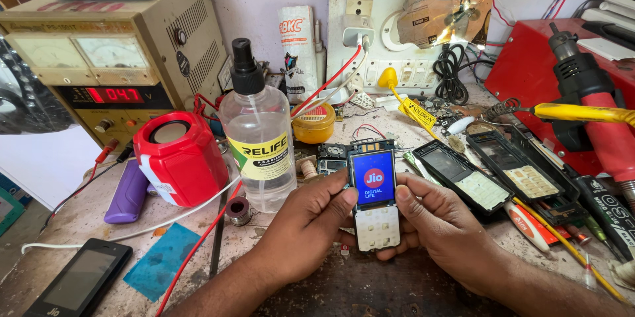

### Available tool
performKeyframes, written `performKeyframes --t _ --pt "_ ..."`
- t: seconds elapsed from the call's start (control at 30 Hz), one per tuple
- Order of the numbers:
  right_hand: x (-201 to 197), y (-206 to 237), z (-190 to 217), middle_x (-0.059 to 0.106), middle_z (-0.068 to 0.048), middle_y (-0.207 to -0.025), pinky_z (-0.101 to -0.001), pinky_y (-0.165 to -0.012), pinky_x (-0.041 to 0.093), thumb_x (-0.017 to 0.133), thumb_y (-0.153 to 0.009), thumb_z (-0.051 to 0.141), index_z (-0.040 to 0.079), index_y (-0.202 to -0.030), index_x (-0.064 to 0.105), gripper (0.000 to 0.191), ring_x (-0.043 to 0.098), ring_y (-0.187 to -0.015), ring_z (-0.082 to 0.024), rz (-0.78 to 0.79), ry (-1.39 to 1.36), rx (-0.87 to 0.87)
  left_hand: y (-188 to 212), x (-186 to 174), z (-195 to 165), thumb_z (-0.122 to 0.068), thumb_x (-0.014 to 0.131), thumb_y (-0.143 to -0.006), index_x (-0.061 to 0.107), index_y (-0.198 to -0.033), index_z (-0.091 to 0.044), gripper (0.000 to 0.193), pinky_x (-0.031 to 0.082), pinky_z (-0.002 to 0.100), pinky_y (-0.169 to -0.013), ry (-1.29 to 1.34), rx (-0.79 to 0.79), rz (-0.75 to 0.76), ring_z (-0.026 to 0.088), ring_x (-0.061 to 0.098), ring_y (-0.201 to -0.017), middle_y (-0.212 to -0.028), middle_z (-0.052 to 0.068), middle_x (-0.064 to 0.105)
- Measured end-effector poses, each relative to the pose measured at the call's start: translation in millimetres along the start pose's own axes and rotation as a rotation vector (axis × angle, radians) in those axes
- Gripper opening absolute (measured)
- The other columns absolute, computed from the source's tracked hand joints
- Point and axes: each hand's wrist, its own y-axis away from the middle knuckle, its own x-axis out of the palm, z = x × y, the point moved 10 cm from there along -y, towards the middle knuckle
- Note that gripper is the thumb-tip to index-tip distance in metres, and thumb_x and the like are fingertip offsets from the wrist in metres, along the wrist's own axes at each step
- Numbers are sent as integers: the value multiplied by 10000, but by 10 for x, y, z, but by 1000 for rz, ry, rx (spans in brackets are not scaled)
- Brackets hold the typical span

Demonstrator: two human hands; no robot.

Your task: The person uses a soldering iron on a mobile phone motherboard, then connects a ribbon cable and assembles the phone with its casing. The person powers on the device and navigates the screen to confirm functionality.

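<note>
Both hands hold an opened small keypad phone upright over the workbench. Its screen glows blue and a bare white keypad membrane shows below it. My left hand grips the phone's left edge, thumb by the screen. My right hand grips the right edge, thumb against the screen's side. Red and black wires run from the phone's top toward the back of the bench.
A clear spray bottle and a red speaker stand at the left, before a beige power supply. Two phone housings lie at the right, near a red hot-air tool. A black phone lies at the front left.
</note>
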Motion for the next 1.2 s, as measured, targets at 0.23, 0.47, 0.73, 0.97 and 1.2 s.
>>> performKeyframes --t 0.23,0.47,0.73,0.97,1.2 --pt "-16 -6 -18 787 -97 -1010 -352 -657 642 465 -1003 331 72 -1327 628 446 737 -785 -161 -5 -1 9 -8 -3 13 -242 432 -1067 569 -1400 -102 386 618 280 -698 -9 -16 2 116 701 -868 -1057 62 730" --pt "-3 -5 -17 788 -100 -1017 -352 -664 643 463 -1004 331 72 -1335 619 448 740 -791 -166 7 -4 8 -4 -4 14 -235 435 -1064 564 -1406 -108 388 631 287 -713 -10 -16 0 118 708 -892 -1084 60 728" --pt "-2 0 -14 787 -93 -1025 -350 -667 643 459 -1001 334 81 -1339 622 452 741 -807 -158 3 0 15 -13 2 52 -233 440 -1064 559 -1402 -107 379 634 289 -731 23 -21 2 122 712 -912 -1104 58 722" --pt "-12 -1 -21 786 -94 -1026 -352 -674 645 460 -1003 337 79 -1337 624 453 742 -814 -159 -4 -3 19 -18 2 56 -238 443 -1068 564 -1384 -92 369 628 288 -716 20 -16 7 122 709 -909 -1091 64 724" --pt "1 1 -5 789 -92 -1025 -348 -663 645 451 -1003 338 81 -1337 621 454 745 -810 -157 0 10 16 -11 -14 39 -249 446 -1055 551 -1413 -113 397 630 286 -707 -9 -17 -7 121 707 -905 -1083 57 720"
